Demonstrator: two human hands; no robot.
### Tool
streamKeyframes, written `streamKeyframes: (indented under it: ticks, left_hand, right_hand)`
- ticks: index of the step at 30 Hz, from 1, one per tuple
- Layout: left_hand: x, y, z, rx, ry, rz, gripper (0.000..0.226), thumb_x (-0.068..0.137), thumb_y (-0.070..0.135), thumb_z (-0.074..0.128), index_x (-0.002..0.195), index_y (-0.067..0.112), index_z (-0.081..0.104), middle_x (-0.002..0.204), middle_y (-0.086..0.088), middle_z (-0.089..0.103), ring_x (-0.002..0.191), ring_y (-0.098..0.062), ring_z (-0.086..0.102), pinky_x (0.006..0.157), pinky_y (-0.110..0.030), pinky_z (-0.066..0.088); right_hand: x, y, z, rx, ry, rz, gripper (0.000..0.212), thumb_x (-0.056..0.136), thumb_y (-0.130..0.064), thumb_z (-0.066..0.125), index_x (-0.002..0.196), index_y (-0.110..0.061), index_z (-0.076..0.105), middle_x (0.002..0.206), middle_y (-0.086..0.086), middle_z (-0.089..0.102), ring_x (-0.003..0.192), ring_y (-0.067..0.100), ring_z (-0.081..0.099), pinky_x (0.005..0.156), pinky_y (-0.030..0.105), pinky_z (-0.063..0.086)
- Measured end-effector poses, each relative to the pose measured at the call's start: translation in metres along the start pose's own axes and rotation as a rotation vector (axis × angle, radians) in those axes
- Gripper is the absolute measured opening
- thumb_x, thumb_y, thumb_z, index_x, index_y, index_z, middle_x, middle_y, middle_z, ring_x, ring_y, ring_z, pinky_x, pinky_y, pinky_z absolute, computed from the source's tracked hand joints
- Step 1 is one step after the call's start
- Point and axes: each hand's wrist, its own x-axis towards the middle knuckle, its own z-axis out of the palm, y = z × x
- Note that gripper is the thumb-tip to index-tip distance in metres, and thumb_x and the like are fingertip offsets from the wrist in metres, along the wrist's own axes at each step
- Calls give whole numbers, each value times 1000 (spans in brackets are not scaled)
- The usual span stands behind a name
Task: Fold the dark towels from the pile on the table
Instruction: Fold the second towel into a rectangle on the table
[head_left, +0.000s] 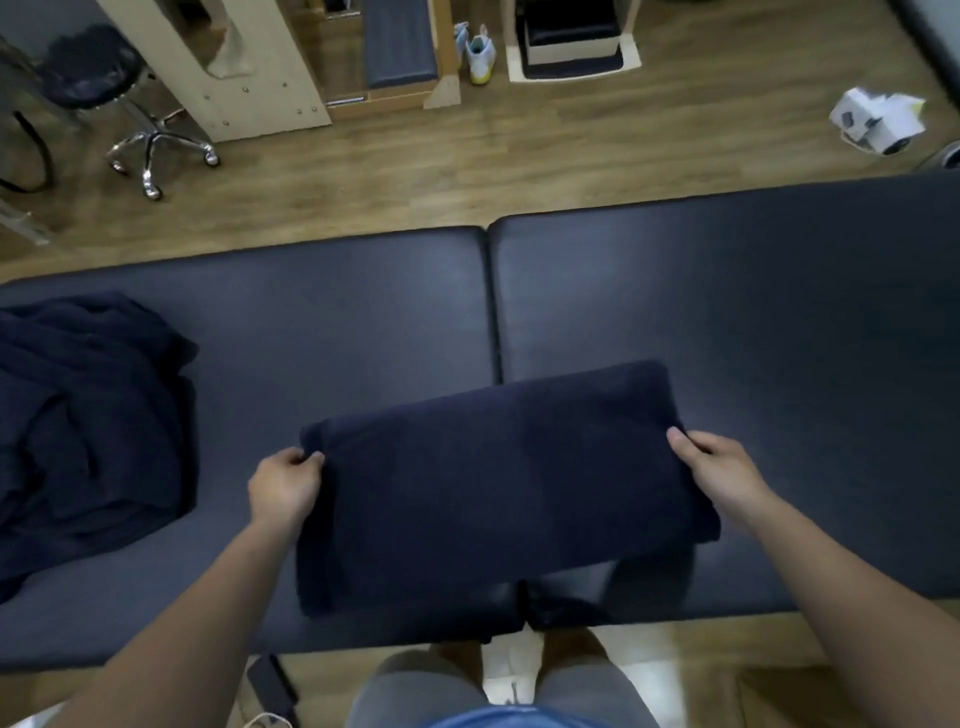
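Observation:
A dark navy towel (498, 483) lies folded into a wide rectangle at the near middle of the padded table (727, 291). My left hand (284, 486) pinches its left edge near the far corner. My right hand (719, 470) grips its right edge, thumb on top. The near right part of the towel is lifted slightly and casts a shadow. A crumpled pile of dark towels (88, 426) sits at the table's left end, apart from both hands.
The table is two dark cushions joined by a seam (493, 312). Beyond it on the wooden floor stand a wheeled stool (124, 104), a wooden frame (249, 67), shoes (478, 52) and a white box (878, 119). A dark object (270, 686) lies by my feet.

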Motion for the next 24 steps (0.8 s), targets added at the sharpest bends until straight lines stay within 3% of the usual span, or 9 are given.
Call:
streamKeyframes:
  ticks: [3,6,8,12,14,17,20,22,24]
  left_hand:
    - [-21,11,5,156,33,53,40,92,11,52,131,3,49,133,-23,54,118,-44,52,94,-45,41]
    - [-36,32,20,522,94,423,62,84,5,54,144,5,39,149,-17,42,132,-40,44,107,-54,34]
    - [-48,61,45,617,-39,713,58,84,10,58,141,8,47,143,-15,53,127,-37,52,108,-49,39]
    - [-83,136,111,726,-359,900,52,99,45,45,145,21,43,142,-4,57,127,-29,54,103,-39,43]
    - [-100,171,142,798,-471,946,54,96,59,42,142,31,43,136,3,60,123,-27,57,98,-39,45]
    - [-117,210,170,964,-470,962,68,86,76,41,140,35,44,127,2,65,118,-30,59,95,-41,46]
    - [-119,223,174,1048,-415,949,64,87,77,40,133,35,55,116,0,69,112,-31,61,90,-41,49]
    - [-118,229,175,916,-461,905,45,93,62,48,102,22,67,89,0,70,91,-26,64,73,-34,48]
    - [-119,238,181,738,-510,834,30,94,43,59,80,17,66,74,3,67,79,-20,64,63,-27,45]
  right_hand:
    - [3,4,4,233,53,-37,30,103,-35,47,109,-14,68,108,-1,69,108,20,62,93,34,47]
    - [4,21,13,385,82,-43,34,101,-34,51,129,-17,61,127,-4,63,120,14,56,105,31,41]
    - [-5,37,14,389,107,-47,34,98,-32,57,130,-19,60,126,-4,61,115,10,55,99,26,41]
    - [-43,75,21,302,325,42,38,92,-47,59,122,-24,61,117,-2,60,102,15,60,93,35,48]
    - [-70,88,35,421,308,196,57,83,-70,54,118,-26,58,107,-2,66,97,18,65,90,41,52]
    - [-92,85,69,676,52,360,99,51,-98,51,120,-27,57,106,-6,70,98,15,69,91,47,55]
    - [-84,52,72,835,-17,281,87,60,-82,67,127,-29,53,123,-10,65,108,10,64,94,40,54]
    - [-71,33,60,800,12,265,76,78,-61,70,139,-21,46,130,-8,59,113,11,60,91,25,49]
    - [-58,26,49,777,23,280,79,84,-53,69,147,-18,37,134,-4,56,121,16,57,87,20,44]
